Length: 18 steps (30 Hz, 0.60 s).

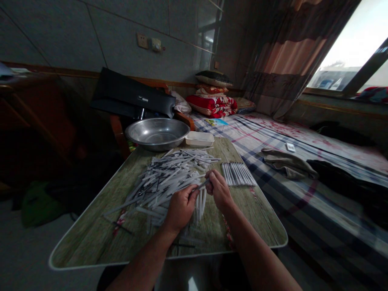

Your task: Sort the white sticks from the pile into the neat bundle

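My left hand (182,205) pinches one end of a slim grey pen-like stick (202,184) between thumb and fingers. At its other end my right hand (218,189) is closed around it, so that tip is hidden. Under and beyond my hands spreads a loose pile of white pen-like tubes (169,173), with thin dark sticks among them. A few white tubes (200,206) lie side by side just right of my left hand. To the right of my right hand, a neat row of white tubes with dark ends (239,174) rests on the table.
The wood-patterned table (87,238) carries a wide metal basin (157,133) and a shallow white tray (200,139) at its far edge. A bed (263,182) with folded bedding (212,103) stands along the right. A dark flat panel (130,95) leans behind the basin.
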### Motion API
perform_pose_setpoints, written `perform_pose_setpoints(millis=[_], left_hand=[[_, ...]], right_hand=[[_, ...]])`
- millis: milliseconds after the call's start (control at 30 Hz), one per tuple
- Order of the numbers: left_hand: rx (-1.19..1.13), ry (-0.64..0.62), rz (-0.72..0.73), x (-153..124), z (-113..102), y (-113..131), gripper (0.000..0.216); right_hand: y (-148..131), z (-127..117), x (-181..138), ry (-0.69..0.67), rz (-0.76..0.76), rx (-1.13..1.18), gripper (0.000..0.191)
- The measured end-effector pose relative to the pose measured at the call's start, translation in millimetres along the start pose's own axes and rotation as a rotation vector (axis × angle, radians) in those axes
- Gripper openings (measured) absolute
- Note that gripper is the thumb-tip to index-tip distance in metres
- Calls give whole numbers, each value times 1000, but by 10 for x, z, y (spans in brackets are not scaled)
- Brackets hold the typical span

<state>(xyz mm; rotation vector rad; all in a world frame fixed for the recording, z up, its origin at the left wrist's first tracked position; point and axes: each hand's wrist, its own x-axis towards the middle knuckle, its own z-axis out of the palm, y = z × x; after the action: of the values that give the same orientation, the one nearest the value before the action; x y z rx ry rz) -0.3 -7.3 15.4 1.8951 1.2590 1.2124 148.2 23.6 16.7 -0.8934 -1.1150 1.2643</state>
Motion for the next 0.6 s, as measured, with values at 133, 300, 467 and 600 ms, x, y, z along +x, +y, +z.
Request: perform_pose_setpoints(millis=[133, 300, 467, 600], left_hand=[[33, 12, 28, -28, 31, -3, 25], [119, 20, 79, -65, 37, 4, 27], [199, 25, 127, -66, 10, 25, 26], [231, 27, 138, -67, 5, 34, 26]], right_hand=[[33, 87, -32, 101, -77, -1, 35], [53, 118, -47, 145, -101, -69, 35], [64, 99, -52, 131, -111, -141, 36], [47, 117, -63, 117, -136, -170, 36]])
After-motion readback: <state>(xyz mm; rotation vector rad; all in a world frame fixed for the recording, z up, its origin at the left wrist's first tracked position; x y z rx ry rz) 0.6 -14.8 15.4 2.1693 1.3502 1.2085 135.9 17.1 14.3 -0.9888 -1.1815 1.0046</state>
